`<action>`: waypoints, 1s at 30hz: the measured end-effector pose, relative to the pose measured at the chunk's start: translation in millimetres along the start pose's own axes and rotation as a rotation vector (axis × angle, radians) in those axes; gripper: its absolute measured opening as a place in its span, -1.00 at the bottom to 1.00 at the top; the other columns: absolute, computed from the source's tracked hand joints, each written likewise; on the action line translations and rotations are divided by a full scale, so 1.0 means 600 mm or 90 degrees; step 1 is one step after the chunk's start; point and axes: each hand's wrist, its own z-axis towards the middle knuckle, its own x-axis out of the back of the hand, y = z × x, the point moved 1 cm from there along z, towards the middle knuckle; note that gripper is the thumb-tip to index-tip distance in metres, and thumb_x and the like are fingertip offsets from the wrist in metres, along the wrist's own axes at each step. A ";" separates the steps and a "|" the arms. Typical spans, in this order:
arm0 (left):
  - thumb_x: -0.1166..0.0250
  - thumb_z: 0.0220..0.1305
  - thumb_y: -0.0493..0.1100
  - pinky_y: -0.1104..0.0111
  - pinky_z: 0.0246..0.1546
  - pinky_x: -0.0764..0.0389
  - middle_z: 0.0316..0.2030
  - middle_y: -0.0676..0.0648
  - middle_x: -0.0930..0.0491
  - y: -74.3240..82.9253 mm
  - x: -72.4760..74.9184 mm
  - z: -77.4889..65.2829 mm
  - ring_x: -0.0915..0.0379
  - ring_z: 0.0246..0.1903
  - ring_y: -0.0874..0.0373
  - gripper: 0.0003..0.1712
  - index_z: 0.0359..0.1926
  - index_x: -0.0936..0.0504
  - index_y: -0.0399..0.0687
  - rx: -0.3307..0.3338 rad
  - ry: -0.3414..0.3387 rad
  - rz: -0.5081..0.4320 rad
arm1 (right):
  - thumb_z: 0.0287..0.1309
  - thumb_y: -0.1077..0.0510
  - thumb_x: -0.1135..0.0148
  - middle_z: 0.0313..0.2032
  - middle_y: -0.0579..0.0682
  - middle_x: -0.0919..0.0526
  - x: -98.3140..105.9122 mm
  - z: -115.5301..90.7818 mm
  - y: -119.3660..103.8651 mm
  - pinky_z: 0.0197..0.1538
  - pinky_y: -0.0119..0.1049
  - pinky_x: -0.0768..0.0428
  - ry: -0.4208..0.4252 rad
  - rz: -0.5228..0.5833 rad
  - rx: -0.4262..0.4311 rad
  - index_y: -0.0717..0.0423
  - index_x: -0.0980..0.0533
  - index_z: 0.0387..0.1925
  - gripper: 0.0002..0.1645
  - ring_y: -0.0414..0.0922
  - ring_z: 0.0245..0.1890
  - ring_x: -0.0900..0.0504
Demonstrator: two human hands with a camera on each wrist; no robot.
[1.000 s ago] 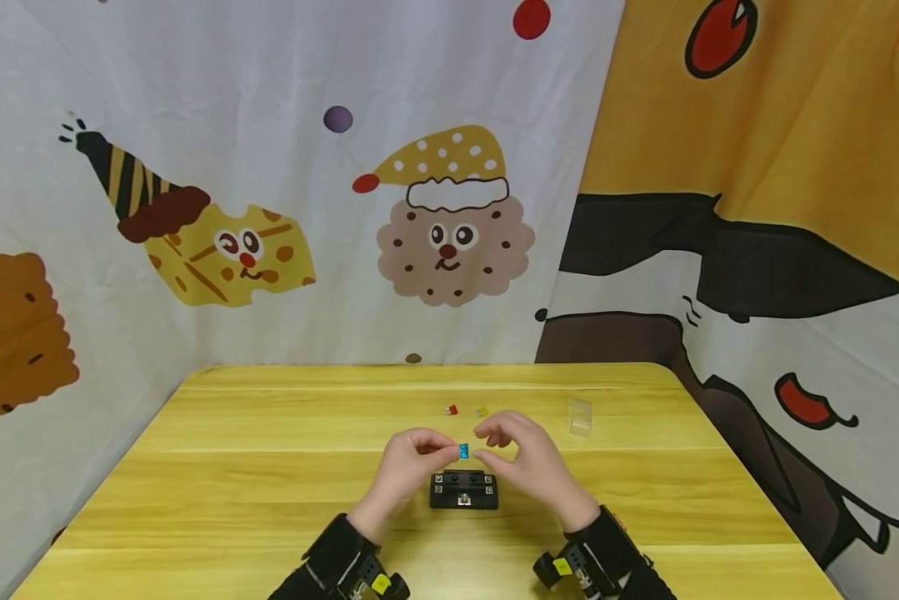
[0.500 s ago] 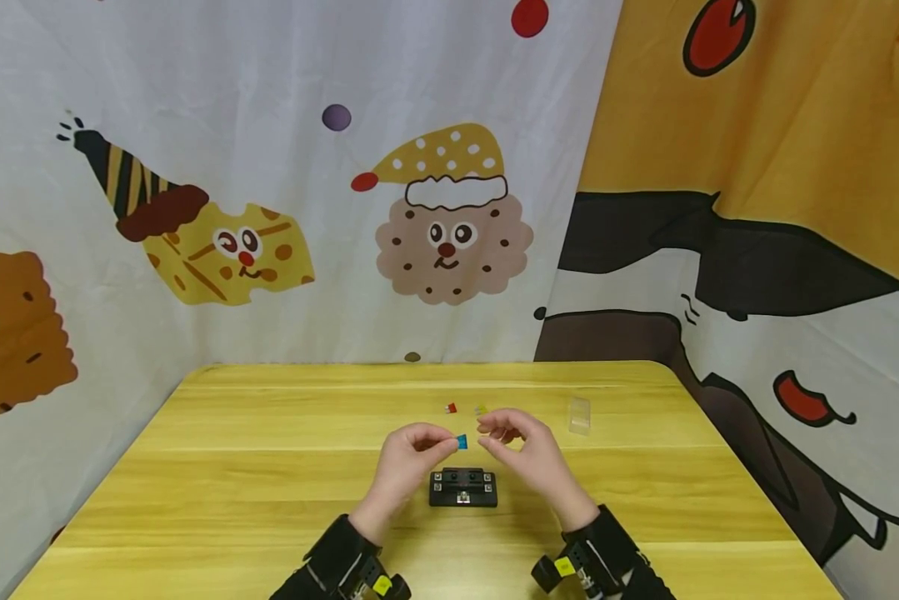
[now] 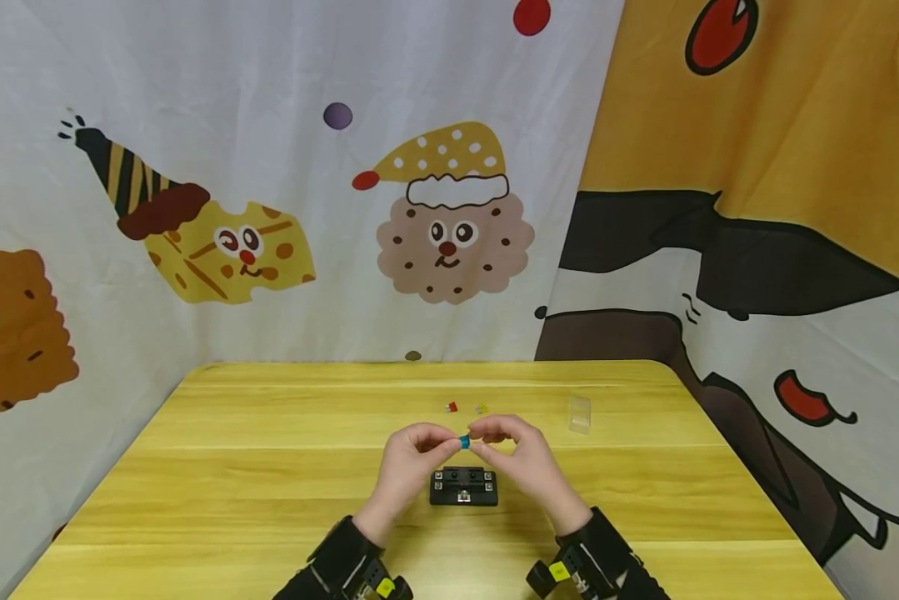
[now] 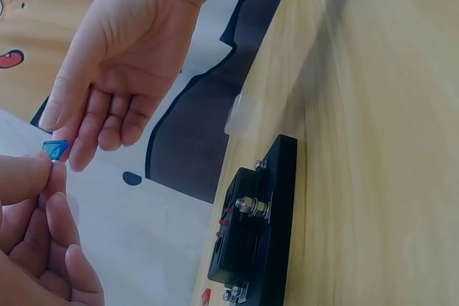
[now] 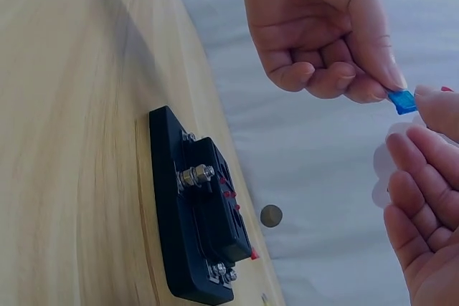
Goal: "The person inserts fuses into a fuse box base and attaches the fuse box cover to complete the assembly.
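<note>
cartoon cloth (image 3: 449, 179) backs the wooden tabletop (image 3: 269, 450), left grip (image 3: 407, 460) pinching a blue piece (image 3: 465, 442), right grip (image 3: 526, 457) at it, hold unclear.

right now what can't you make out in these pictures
Blue piece: partly covered by fingers in the head view.
Red piece and yellow piece: too small in the head view to read any marking.
Black block: one end cut off by the left wrist view's bottom edge.
Right hand: partly cut off by the right wrist view's right edge.
</note>
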 end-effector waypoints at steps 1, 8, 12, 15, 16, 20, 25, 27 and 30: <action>-0.43 0.21 -0.24 0.38 -0.29 -0.55 -0.32 -0.10 -0.67 0.000 0.000 -0.001 -0.53 -0.34 0.17 -0.86 -0.26 -0.74 -0.25 -0.001 -0.001 -0.002 | 0.16 0.12 -0.42 -0.19 -0.21 -0.65 -0.001 0.000 -0.001 -0.01 -0.07 -0.53 -0.002 0.002 -0.004 -0.03 -0.66 -0.08 -0.74 -0.14 -0.17 -0.58; -0.44 0.20 -0.23 0.39 -0.31 -0.52 -0.31 -0.10 -0.67 0.000 -0.003 -0.002 -0.51 -0.36 0.17 -0.87 -0.26 -0.75 -0.21 0.004 -0.004 -0.001 | 0.19 0.08 -0.40 -0.22 -0.20 -0.65 -0.004 -0.001 -0.001 -0.03 0.05 -0.52 -0.011 0.007 -0.017 -0.08 -0.66 -0.12 -0.78 -0.13 -0.18 -0.56; -0.43 0.20 -0.28 0.41 -0.33 -0.51 -0.32 -0.10 -0.66 0.000 -0.005 -0.001 -0.50 -0.38 0.18 -0.90 -0.27 -0.74 -0.22 0.009 0.000 0.017 | 0.20 0.05 -0.39 -0.25 -0.22 -0.66 -0.006 -0.001 -0.001 -0.08 -0.06 -0.53 -0.012 0.000 -0.025 -0.10 -0.66 -0.14 -0.82 -0.14 -0.22 -0.54; -0.41 0.20 -0.33 0.42 -0.35 -0.50 -0.34 -0.14 -0.65 0.024 -0.006 -0.008 -0.49 -0.39 0.18 -0.91 -0.28 -0.72 -0.29 0.007 0.001 0.027 | 0.21 0.05 -0.38 -0.29 -0.22 -0.66 -0.007 0.000 -0.003 -0.12 -0.15 -0.52 -0.010 -0.002 -0.025 -0.09 -0.66 -0.17 -0.85 -0.14 -0.25 -0.54; -0.40 0.20 -0.33 0.42 -0.35 -0.50 -0.34 -0.15 -0.65 0.035 -0.007 -0.012 -0.49 -0.40 0.19 -0.91 -0.28 -0.72 -0.30 0.005 0.001 0.028 | 0.21 0.05 -0.37 -0.30 -0.23 -0.66 -0.007 0.000 -0.004 -0.13 -0.16 -0.51 -0.010 -0.002 -0.026 -0.09 -0.66 -0.18 -0.86 -0.14 -0.26 -0.54; -0.41 0.20 -0.30 0.42 -0.34 -0.50 -0.35 -0.15 -0.66 0.034 -0.007 -0.013 -0.49 -0.40 0.20 -0.90 -0.28 -0.73 -0.28 -0.002 -0.002 0.027 | 0.22 0.07 -0.37 -0.33 -0.23 -0.65 -0.008 -0.001 -0.008 -0.15 -0.17 -0.51 -0.010 0.001 -0.030 -0.08 -0.65 -0.21 -0.90 -0.15 -0.29 -0.53; -0.41 0.21 -0.30 0.41 -0.34 -0.51 -0.32 -0.14 -0.67 -0.005 -0.006 0.001 -0.51 -0.38 0.19 -0.91 -0.26 -0.74 -0.25 0.001 -0.005 0.039 | 0.22 0.12 -0.37 -0.35 -0.22 -0.65 -0.010 0.000 -0.005 -0.17 -0.17 -0.52 -0.003 -0.005 -0.019 -0.05 -0.65 -0.23 -0.92 -0.16 -0.31 -0.53; -0.40 0.22 -0.31 0.41 -0.33 -0.51 -0.30 -0.14 -0.68 -0.006 -0.005 0.002 -0.52 -0.37 0.18 -0.90 -0.24 -0.74 -0.25 -0.002 -0.010 0.046 | 0.22 0.14 -0.37 -0.35 -0.21 -0.65 -0.010 0.000 -0.004 -0.17 -0.17 -0.53 0.001 -0.010 -0.008 -0.04 -0.65 -0.24 -0.92 -0.16 -0.32 -0.53; -0.41 0.23 -0.24 0.40 -0.31 -0.52 -0.27 -0.08 -0.69 -0.006 -0.002 0.000 -0.54 -0.33 0.18 -0.86 -0.20 -0.75 -0.18 -0.010 -0.024 0.055 | 0.21 0.17 -0.38 -0.35 -0.20 -0.65 -0.009 0.002 -0.002 -0.18 -0.18 -0.54 0.006 -0.020 0.003 -0.02 -0.65 -0.25 -0.92 -0.17 -0.32 -0.54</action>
